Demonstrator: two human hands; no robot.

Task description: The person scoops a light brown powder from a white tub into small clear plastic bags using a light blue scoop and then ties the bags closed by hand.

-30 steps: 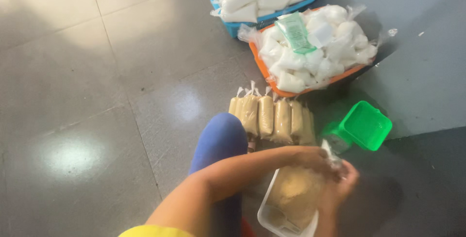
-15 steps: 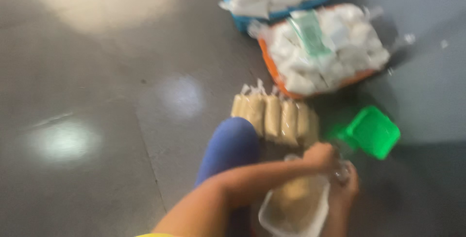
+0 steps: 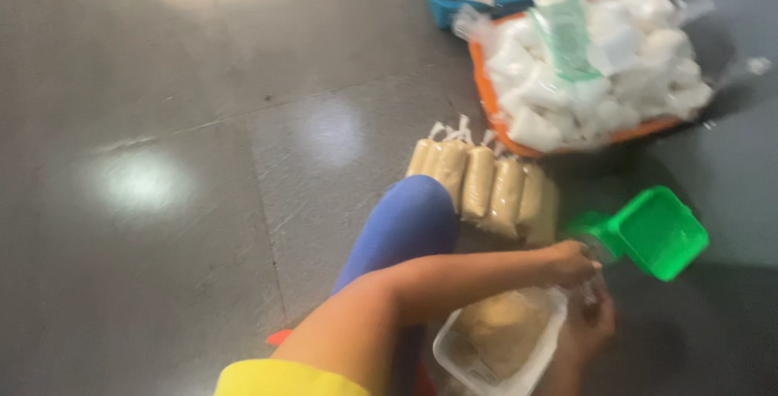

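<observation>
My left hand (image 3: 567, 262) reaches across from the lower left, my arm in a yellow sleeve, and its fingers are closed on the top of a small clear plastic bag (image 3: 593, 289). My right hand (image 3: 587, 335) grips the same bag from below, though the blur hides the detail. Both hands hover at the right edge of a white plastic tub (image 3: 527, 368) filled with tan mash. A row of several filled tan packets (image 3: 486, 185) lies on the floor just beyond my blue-clad knee (image 3: 405, 226).
A green plastic scoop-like container (image 3: 660, 232) lies right of my hands. An orange tray (image 3: 494, 116) heaped with white bags sits farther back, and a blue tray (image 3: 442, 7) of white bags behind it. The grey tiled floor (image 3: 162, 185) spreads to the left.
My hands stay together over the tub's right edge, holding the small bag. The view has shifted slightly, so the trays now sit nearer the top right.
</observation>
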